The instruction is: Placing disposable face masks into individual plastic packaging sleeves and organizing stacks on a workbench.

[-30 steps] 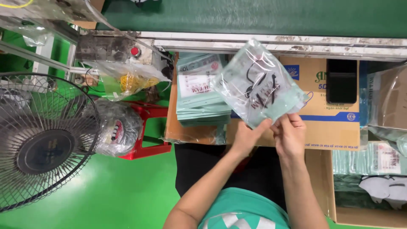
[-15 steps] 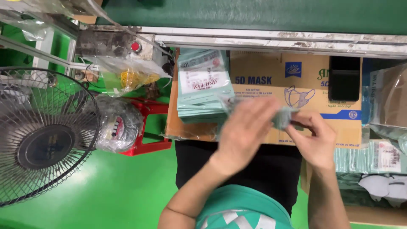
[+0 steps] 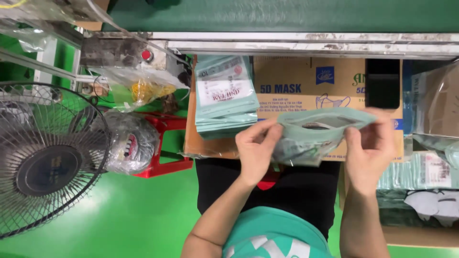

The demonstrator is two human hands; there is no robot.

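Hands at chest height: our left hand (image 3: 256,149) pinches the near-left edge of a pale green pouch (image 3: 316,134), thumb on top and fingers curled beneath, while our right hand (image 3: 370,150) grips its right end, fingers closed on the film. We hold the pouch level between them, its mouth facing up, above a brown cardboard box (image 3: 306,91) that lies flat on the bench. Just to the left a stack of matching green pouches (image 3: 224,98) rests on the box. Farther left we see a red stool (image 3: 165,148), a clear bag (image 3: 129,143) and a floor fan (image 3: 45,160) over green floor.
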